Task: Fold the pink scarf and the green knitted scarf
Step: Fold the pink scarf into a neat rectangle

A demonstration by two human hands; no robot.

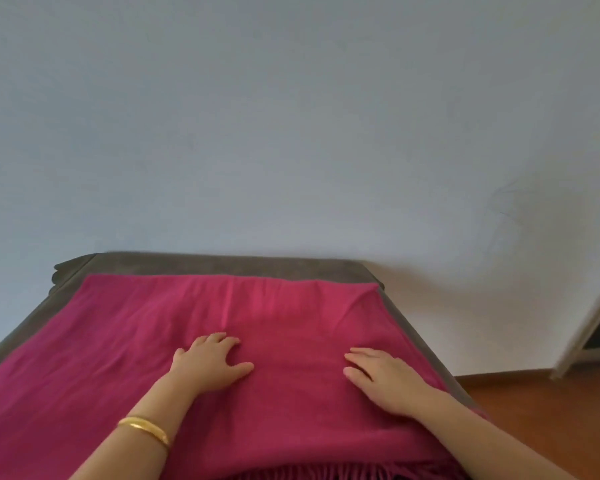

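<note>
pink scarf point(146, 341) spread flat over a grey-brown table point(222, 265), covers nearly the whole top, only a strip of bare table shows along the far edge and down the left and right sides. scarf's far right corner is folded or bunched a bit, a diagonal crease runs down from it toward the middle. fringe of the scarf point(326, 471) shows at the near edge, bottom centre, hanging or doubled under, can't tell which. left hand point(208, 362) lies palm down on the scarf, centre of the cloth, fingers spread and fairly straight, thumb out to the right, gripping nothing, just pressing or resting on the fabric. gold bangle point(144, 429) on the left wrist. right hand point(381, 375) also palm down on the scarf, nearer the right edge of the table, fingers straight and pointing left toward the other hand, holding nothing, flat on the cloth. the two hands are apart with a stretch of smooth scarf between them. both forearms bare, coming in from the bottom of the view. green knitted scarf not seen in this view. behind the table a plain pale wall point(291, 116) with faint scuff marks at right. wooden floor point(541, 410) to the right of the table, and a white door frame point(589, 327) at the far right edge.
</note>
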